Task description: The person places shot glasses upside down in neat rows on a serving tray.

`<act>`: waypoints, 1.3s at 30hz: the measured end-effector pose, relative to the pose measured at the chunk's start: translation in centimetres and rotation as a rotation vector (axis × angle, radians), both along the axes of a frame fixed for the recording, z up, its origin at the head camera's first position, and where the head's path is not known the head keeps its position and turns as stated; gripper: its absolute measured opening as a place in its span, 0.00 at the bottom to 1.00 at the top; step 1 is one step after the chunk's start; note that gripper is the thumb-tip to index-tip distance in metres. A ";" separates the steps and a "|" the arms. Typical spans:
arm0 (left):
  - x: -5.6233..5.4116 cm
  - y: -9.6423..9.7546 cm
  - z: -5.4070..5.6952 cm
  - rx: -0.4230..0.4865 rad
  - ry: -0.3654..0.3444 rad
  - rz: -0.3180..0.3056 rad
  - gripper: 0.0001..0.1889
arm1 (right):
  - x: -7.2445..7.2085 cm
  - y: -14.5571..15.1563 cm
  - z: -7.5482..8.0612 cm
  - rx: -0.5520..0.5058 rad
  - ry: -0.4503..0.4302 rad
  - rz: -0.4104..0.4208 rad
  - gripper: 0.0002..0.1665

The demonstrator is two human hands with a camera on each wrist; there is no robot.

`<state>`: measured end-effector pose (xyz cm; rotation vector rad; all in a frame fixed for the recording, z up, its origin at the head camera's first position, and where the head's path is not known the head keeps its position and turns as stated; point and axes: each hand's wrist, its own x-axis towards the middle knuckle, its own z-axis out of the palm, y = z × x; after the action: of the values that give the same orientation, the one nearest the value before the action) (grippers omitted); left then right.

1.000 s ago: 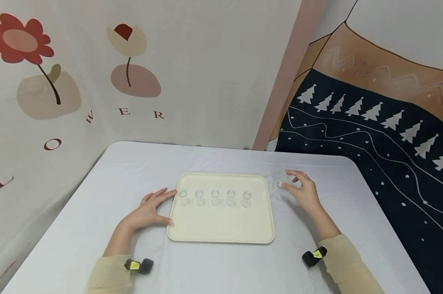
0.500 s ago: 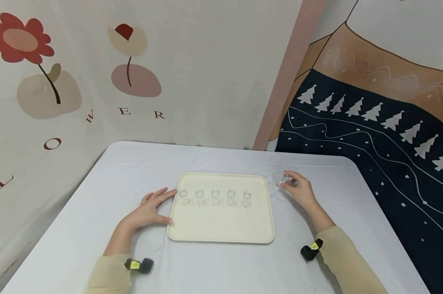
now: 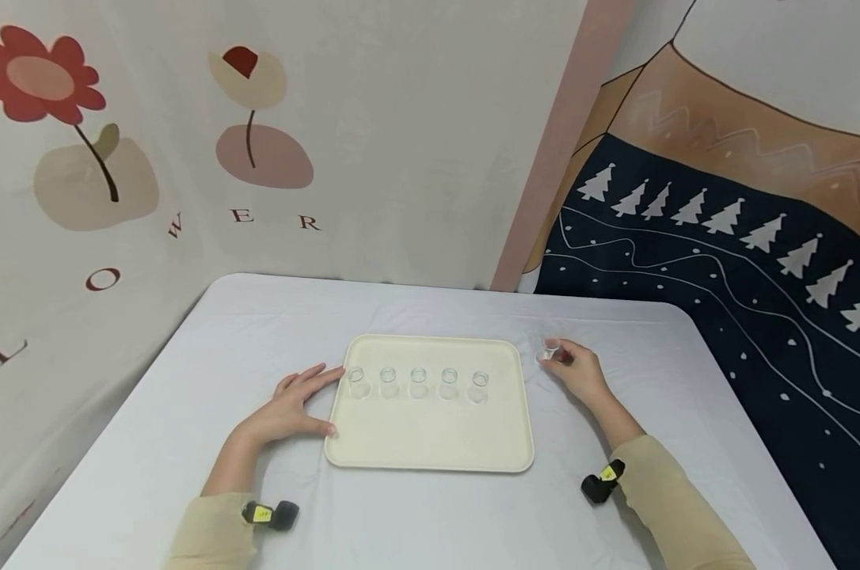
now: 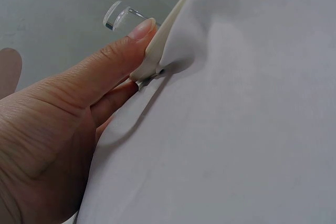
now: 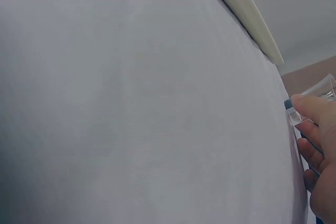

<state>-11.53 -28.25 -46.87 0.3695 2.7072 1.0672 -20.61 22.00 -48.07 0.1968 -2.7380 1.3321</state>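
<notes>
A cream tray lies on the white-covered table. Across it stands a row of several small clear shot glasses. My left hand rests at the tray's left edge, fingers spread, with a fingertip and the thumb touching the rim. In the left wrist view, the thumb lies on the rim near two of the glasses. To the right of the tray, my right hand pinches another small clear glass between thumb and fingers. The right wrist view shows that glass upright, thumb near its base.
A white cloth covers the table. Behind stand a pale curtain with flower prints and a dark backdrop with white trees. Each sleeve carries a small black wrist camera, the left one and the right one.
My right fingers have moved slightly down around the clear glass and closed in on it, and the forearm has shifted a little left. The left hand, tray and row of glasses have stayed put.
</notes>
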 end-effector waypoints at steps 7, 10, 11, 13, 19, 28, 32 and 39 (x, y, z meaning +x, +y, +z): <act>0.0 -0.1 0.0 0.010 -0.005 0.000 0.53 | 0.0 -0.2 0.1 0.038 0.026 -0.003 0.21; 0.0 0.0 0.1 0.005 -0.006 0.000 0.53 | 0.2 0.0 0.1 0.042 0.031 -0.018 0.21; 0.0 0.0 0.1 0.003 -0.007 0.001 0.53 | 0.3 0.0 0.1 0.046 0.035 -0.022 0.21; 0.0 0.0 0.1 -0.001 -0.012 0.005 0.53 | 0.5 0.2 0.2 0.043 0.039 -0.033 0.21; 0.0 0.1 0.3 -0.001 -0.025 0.017 0.53 | 1.1 0.2 1.0 0.031 0.041 -0.058 0.21; 0.0 0.0 0.1 0.007 -0.013 0.003 0.53 | 2.6 -0.3 2.0 -0.008 0.037 -0.043 0.19; 0.1 0.0 0.1 0.003 -0.013 0.005 0.53 | 3.3 -0.6 2.3 -0.034 0.064 -0.017 0.18; 0.0 0.0 0.0 0.001 -0.003 0.002 0.54 | 4.3 -0.9 2.8 -0.039 0.149 0.017 0.17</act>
<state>-11.51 -28.30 -46.88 0.3654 2.7052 1.0684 -16.29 21.08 -45.26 0.3050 -2.5913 1.3162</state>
